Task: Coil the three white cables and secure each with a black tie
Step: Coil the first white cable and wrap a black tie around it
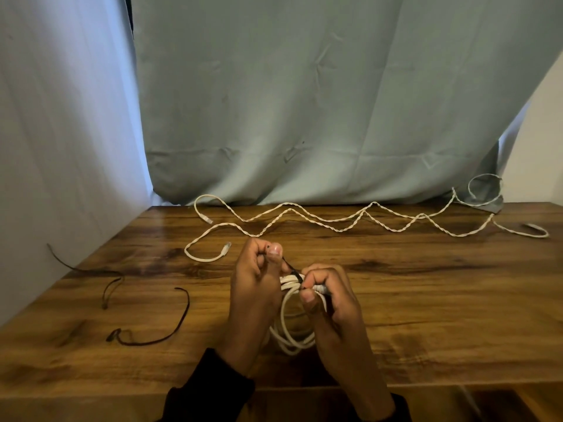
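L hand (259,278) pinches black tie (293,269), R hand (330,300) grips coiled cable (289,327); tie may slip, coil springs loose w/o tension.

Loose cables (335,220) cross far table (426,300); right side open.

the one camera sits on my head, looking forward and down, close over my hands (292,300) at the table (426,300).

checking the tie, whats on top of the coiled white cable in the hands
A thin black tie crosses the top of the coiled white cable, pinched by left hand and right hand. Fingers hide any knot.
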